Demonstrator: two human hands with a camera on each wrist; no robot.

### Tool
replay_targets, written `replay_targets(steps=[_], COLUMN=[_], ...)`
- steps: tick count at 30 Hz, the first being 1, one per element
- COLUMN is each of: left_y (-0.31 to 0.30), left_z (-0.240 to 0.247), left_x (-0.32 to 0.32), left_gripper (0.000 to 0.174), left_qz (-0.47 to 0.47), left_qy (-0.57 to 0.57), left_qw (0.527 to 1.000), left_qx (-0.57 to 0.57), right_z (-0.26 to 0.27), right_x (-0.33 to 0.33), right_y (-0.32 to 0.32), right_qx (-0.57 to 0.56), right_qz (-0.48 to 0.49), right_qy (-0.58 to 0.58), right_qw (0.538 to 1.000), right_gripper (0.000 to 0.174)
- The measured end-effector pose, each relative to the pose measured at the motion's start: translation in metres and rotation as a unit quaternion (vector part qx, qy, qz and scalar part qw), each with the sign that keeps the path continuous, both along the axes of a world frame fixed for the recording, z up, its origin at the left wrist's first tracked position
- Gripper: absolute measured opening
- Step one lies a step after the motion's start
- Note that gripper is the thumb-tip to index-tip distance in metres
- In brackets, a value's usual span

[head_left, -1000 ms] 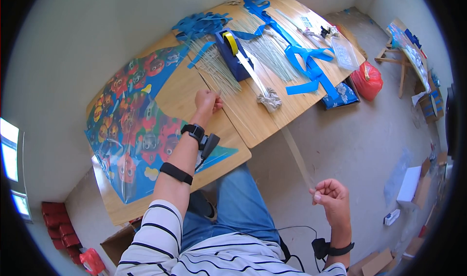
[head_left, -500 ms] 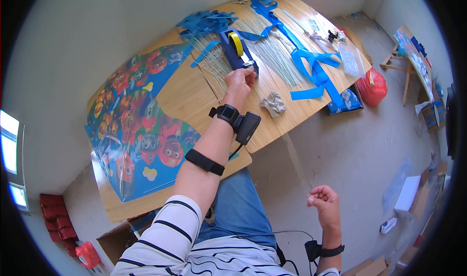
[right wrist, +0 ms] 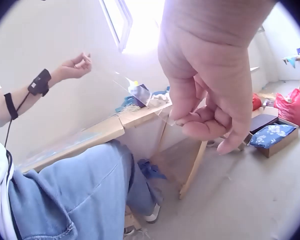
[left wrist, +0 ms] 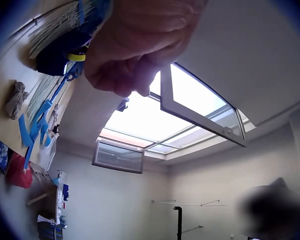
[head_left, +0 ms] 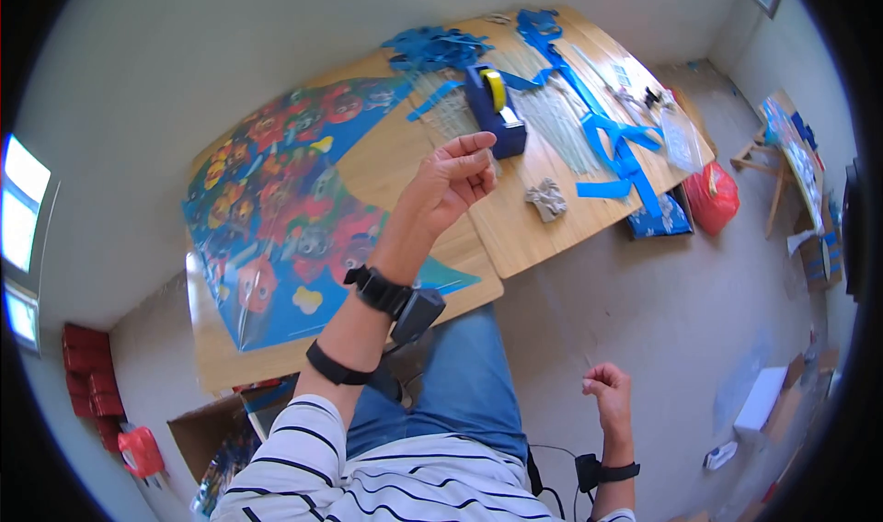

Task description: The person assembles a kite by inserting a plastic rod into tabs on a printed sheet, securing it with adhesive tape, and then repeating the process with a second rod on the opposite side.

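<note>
Raised over the table (head_left: 368, 159), my left hand (head_left: 446, 183) pinches thumb and forefinger together at one end of a barely visible clear tape strip. Lower right, off the table edge, my right hand (head_left: 612, 401) pinches the strip's other end; in the right wrist view the tape (right wrist: 165, 118) shows beside the right hand (right wrist: 210, 85). Just beyond the left fingertips stands a blue tape dispenser (head_left: 512, 138) with a yellow-cored roll (head_left: 495, 90). A crumpled grey cloth (head_left: 546, 200) lies right of the left hand.
A cartoon-printed sheet (head_left: 276, 228) covers the table's left part. Thin pale sticks (head_left: 561, 131) and blue ribbons (head_left: 602, 190) lie behind and right of the dispenser. A red bag (head_left: 713, 200) and a box with blue floral cloth (head_left: 662, 217) stand beyond the right edge.
My left hand went to the dispenser's front, then came back from it and rose toward the head camera. The right hand stayed low at the right, still pinching.
</note>
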State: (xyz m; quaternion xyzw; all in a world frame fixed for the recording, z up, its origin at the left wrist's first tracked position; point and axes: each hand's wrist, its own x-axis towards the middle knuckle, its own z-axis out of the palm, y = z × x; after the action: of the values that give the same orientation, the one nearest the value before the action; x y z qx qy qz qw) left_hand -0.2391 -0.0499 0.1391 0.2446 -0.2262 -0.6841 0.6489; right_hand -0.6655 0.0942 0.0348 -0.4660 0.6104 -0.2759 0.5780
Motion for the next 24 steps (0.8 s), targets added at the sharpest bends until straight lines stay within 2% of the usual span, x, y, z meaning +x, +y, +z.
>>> replay_targets(steps=[5, 8, 12, 14, 15, 18, 21, 24], left_y=[0.117, 0.179, 0.273, 0.318, 0.341, 0.403, 0.466, 0.501], left_z=[0.059, 0.062, 0.076, 0.068, 0.058, 0.053, 0.007, -0.01], left_x=[0.035, 0.061, 0.084, 0.095, 0.107, 0.113, 0.142, 0.14], left_gripper=[0.021, 0.013, 0.008, 0.006, 0.006, 0.008, 0.01, 0.013], left_qz=[0.038, 0.082, 0.202, 0.282, 0.292, 0.418, 0.425, 0.47], left_qy=[-0.064, -0.062, -0.12, -0.15, -0.155, -0.173, -0.122, -0.109], left_qw=[0.994, 0.988, 0.963, 0.938, 0.933, 0.888, 0.894, 0.876], left_qx=[-0.079, -0.115, -0.129, -0.137, -0.141, -0.079, -0.077, -0.022], right_z=[-0.006, 0.004, 0.026, 0.036, 0.039, 0.057, 0.072, 0.079], right_x=[0.025, 0.05, 0.09, 0.107, 0.118, 0.155, 0.189, 0.214], right_y=[-0.003, -0.007, -0.013, -0.015, -0.018, -0.017, -0.016, -0.019], right_qx=[-0.013, -0.03, -0.074, -0.093, -0.102, -0.129, -0.151, -0.114], right_qz=[0.079, 0.138, 0.232, 0.284, 0.306, 0.345, 0.389, 0.42], right_qy=[-0.021, -0.017, 0.016, 0.019, 0.004, 0.008, 0.013, -0.005], right_qw=[0.997, 0.99, 0.97, 0.954, 0.946, 0.93, 0.909, 0.9], right_gripper=[0.01, 0.01, 0.01, 0.01, 0.01, 0.01, 0.01, 0.011])
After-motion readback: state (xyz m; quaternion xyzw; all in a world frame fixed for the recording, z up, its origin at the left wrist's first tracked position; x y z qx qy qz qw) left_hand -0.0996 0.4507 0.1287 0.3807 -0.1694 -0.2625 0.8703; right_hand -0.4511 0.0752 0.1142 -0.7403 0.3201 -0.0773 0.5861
